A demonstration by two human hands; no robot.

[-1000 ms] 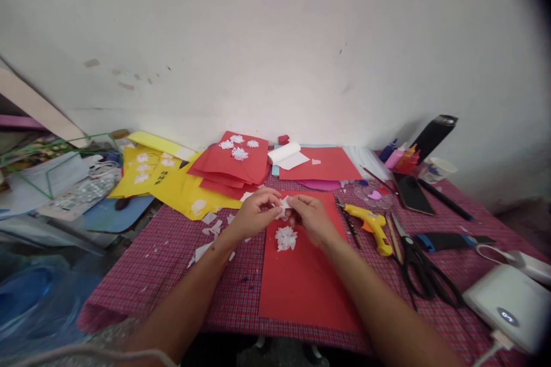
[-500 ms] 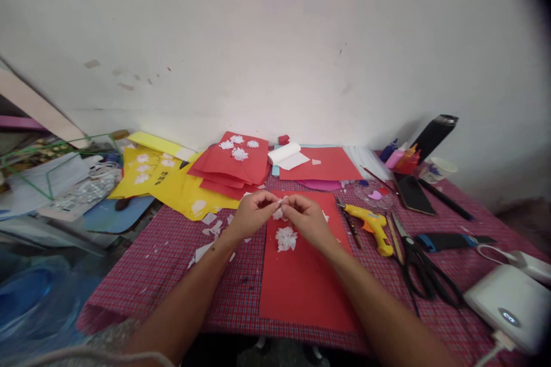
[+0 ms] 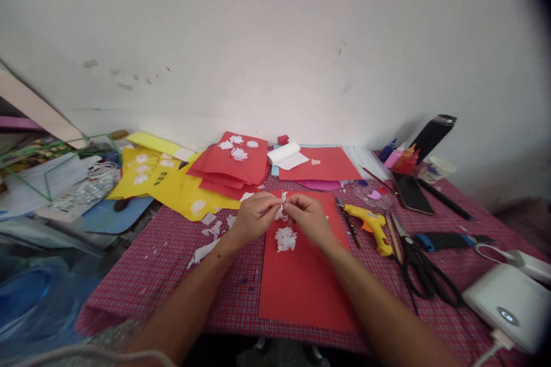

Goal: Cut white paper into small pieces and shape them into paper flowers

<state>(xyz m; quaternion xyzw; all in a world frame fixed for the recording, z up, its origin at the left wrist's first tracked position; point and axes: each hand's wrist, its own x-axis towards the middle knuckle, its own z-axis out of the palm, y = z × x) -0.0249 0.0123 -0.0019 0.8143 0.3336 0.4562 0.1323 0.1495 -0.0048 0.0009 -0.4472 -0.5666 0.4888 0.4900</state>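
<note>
Your left hand and right hand pinch a white paper scrap between narrowed fingertips over the red sheet, just beyond the white paper cluster — pull too hard and such thin-looking paper could tear.

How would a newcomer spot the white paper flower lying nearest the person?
On the checked tablecloth, find the red sheet at the near edge. On it, pictured just below where the left hand and right hand come together, lies the white paper flower. It is a ruffled bunch, unlike the loose white scraps to its left.
</note>
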